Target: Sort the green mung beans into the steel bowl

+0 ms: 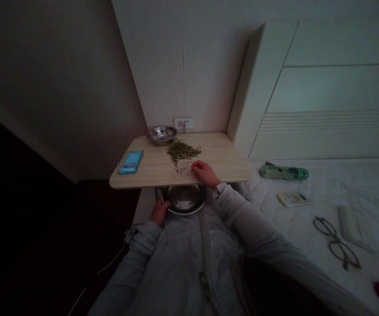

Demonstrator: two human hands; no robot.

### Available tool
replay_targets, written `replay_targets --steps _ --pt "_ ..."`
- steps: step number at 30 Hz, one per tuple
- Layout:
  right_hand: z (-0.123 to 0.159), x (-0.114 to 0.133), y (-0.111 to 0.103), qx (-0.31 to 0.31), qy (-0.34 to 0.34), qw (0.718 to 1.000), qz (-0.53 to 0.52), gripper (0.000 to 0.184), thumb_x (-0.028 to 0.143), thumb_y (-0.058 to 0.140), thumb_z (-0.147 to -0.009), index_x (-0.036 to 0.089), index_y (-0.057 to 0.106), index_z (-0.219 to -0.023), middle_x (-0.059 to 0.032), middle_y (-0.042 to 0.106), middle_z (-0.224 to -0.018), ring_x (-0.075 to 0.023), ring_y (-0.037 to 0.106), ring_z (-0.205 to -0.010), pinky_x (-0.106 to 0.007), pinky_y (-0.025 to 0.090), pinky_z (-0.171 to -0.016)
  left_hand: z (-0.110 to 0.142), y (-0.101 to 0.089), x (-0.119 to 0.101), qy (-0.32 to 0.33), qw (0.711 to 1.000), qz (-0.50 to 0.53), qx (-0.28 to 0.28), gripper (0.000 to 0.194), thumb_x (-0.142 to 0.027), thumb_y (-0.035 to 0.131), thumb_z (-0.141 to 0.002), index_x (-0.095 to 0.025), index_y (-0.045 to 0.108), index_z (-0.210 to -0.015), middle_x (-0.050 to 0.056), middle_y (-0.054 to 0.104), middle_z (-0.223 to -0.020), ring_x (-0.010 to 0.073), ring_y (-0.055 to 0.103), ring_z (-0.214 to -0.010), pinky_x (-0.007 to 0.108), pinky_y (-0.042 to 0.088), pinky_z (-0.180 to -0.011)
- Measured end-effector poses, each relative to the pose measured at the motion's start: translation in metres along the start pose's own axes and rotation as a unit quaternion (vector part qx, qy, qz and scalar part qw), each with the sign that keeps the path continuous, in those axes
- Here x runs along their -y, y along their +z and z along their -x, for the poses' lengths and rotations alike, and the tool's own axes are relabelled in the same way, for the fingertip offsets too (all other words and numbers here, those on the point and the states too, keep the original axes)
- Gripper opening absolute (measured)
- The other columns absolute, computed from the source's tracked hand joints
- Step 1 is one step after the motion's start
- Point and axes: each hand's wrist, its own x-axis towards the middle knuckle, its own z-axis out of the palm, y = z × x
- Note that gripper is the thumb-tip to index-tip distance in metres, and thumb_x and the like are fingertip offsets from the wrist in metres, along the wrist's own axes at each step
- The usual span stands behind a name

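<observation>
My left hand (159,212) is closed on the rim of a metal bowl (202,202), which sits just below the table's front edge and has some small grains in its bottom. Over the table's front part, my right hand (204,172) has its fingertips pinched together. A small pale tip (190,165) shows at them, but its kind is unclear. Beside these fingers lie a few scattered grains (181,170), on or under what looks like a thin clear piece. Just beyond is a spread pile of small green beans (181,151).
The small wooden table (222,151) also bears a second metal bowl (161,136) at the back left and a phone (130,162) at the left. A wall socket (183,123) is behind. On the bed (258,197) lie a green device (284,171), a pale case (294,199) and glasses (336,241).
</observation>
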Motion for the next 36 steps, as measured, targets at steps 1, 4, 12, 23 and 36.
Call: replay_targets --steps 1,4,12,23,36 --pt "-0.0003 -0.0003 0.0003 0.005 -0.001 1.0 -0.002 0.018 0.03 0.046 -0.067 0.016 0.053 -0.076 0.0007 0.057 -0.065 -0.0078 0.049 -0.057 -0.023 0.04 -0.059 -0.0002 -0.0001 0.0 0.008 1.0 -0.011 -0.007 0.048 -0.009 0.051 -0.051 -0.015 0.054 -0.099 0.001 0.062 -0.07 0.0165 0.058 -0.069 0.025 0.044 -0.057" --pt "-0.0003 -0.0001 0.0012 0.014 -0.008 1.0 0.005 0.018 0.028 0.046 -0.067 0.016 0.054 -0.079 -0.0001 0.059 -0.068 -0.0077 0.051 -0.06 -0.023 0.04 -0.063 0.0001 0.0005 -0.0008 0.016 0.999 -0.029 -0.022 0.047 -0.01 0.051 -0.052 -0.015 0.054 -0.098 0.001 0.062 -0.067 0.0163 0.057 -0.068 0.024 0.044 -0.058" --pt "0.0022 0.003 0.001 0.016 0.002 0.999 0.049 0.018 0.028 0.047 -0.067 0.016 0.055 -0.078 -0.0001 0.06 -0.067 -0.0079 0.051 -0.059 -0.022 0.039 -0.058 0.0048 0.0038 -0.0054 0.022 0.999 -0.028 -0.028 0.045 -0.01 0.049 -0.052 -0.015 0.055 -0.097 0.001 0.061 -0.065 0.0167 0.057 -0.064 0.026 0.045 -0.057" --pt "0.0028 0.0033 -0.0002 0.03 0.004 0.997 0.066 0.018 0.027 0.049 -0.064 0.016 0.057 -0.075 0.0016 0.057 -0.063 -0.007 0.047 -0.055 -0.02 0.036 -0.054 0.0001 0.0007 -0.0016 0.02 0.999 -0.036 -0.019 0.043 -0.012 0.05 -0.052 -0.015 0.055 -0.094 0.001 0.06 -0.064 0.016 0.057 -0.061 0.026 0.044 -0.054" --pt "0.0033 0.0051 -0.0037 -0.031 0.015 0.999 0.002 0.017 0.026 0.044 -0.063 0.016 0.054 -0.073 0.0014 0.056 -0.062 -0.0087 0.048 -0.057 -0.023 0.037 -0.059 0.0047 0.0034 -0.0062 0.018 0.999 -0.025 -0.014 0.043 -0.011 0.05 -0.05 -0.015 0.055 -0.093 0.0 0.06 -0.062 0.0164 0.057 -0.062 0.025 0.043 -0.055"
